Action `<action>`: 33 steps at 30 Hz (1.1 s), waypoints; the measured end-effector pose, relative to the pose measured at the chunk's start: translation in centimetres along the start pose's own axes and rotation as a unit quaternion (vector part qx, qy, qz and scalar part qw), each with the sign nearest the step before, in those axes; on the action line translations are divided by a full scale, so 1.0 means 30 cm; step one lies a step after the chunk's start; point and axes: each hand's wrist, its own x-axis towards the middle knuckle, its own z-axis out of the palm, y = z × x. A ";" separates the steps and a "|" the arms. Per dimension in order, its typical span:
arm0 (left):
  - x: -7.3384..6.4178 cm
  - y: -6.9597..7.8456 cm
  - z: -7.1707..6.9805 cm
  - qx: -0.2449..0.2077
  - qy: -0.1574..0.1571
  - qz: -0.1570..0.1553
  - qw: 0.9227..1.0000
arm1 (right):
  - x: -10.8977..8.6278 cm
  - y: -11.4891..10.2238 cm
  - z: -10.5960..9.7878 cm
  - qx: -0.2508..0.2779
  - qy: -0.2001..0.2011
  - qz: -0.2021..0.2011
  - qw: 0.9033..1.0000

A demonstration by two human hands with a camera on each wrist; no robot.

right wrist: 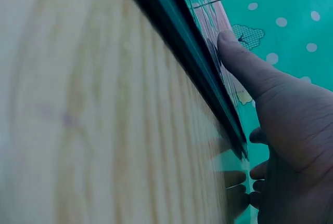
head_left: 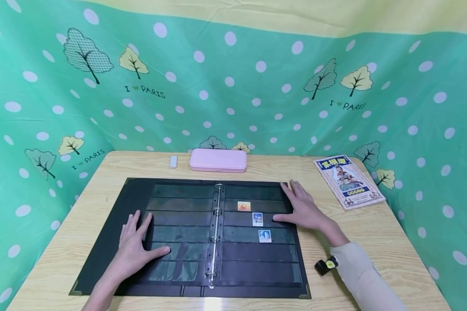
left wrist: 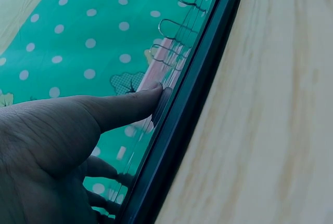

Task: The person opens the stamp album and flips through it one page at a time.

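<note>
A black ring-binder stamp album [head_left: 257, 270] lies spread out on the table, metal rings [head_left: 216, 211] down its middle. Its right page bears an orange stamp [head_left: 244, 206], a purple-blue stamp [head_left: 257, 219] and a light-blue stamp [head_left: 264, 236], stepping down to the right. My left hand [head_left: 134, 250] rests on the left page with fingers spread and thumb pointing inward. At the album's right edge, my right hand [head_left: 301, 207] lies with its thumb on the page beside the purple-blue stamp. In the left wrist view, the left thumb [left wrist: 130, 104] touches the clear page sleeves.
Behind the album are a pink case [head_left: 218, 160] and a small white block [head_left: 173, 162]. A colourful booklet [head_left: 349, 182] lies at the back right. A black strap [head_left: 326, 265] is by the right sleeve. A green dotted curtain [head_left: 233, 86] surrounds the wooden table [head_left: 389, 250].
</note>
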 end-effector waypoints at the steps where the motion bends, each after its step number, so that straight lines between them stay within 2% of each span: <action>1: 0.000 0.000 0.000 0.000 -0.001 -0.001 1.000 | 0.001 0.001 0.001 -0.002 -0.001 0.000 1.000; 21: -0.002 0.003 -0.003 -0.003 -0.003 -0.003 1.000 | 0.000 -0.005 0.000 -0.012 0.007 -0.007 1.000; 33: -0.003 -0.005 0.001 -0.006 0.004 0.006 1.000 | -0.014 -0.015 0.015 0.009 0.030 -0.015 0.999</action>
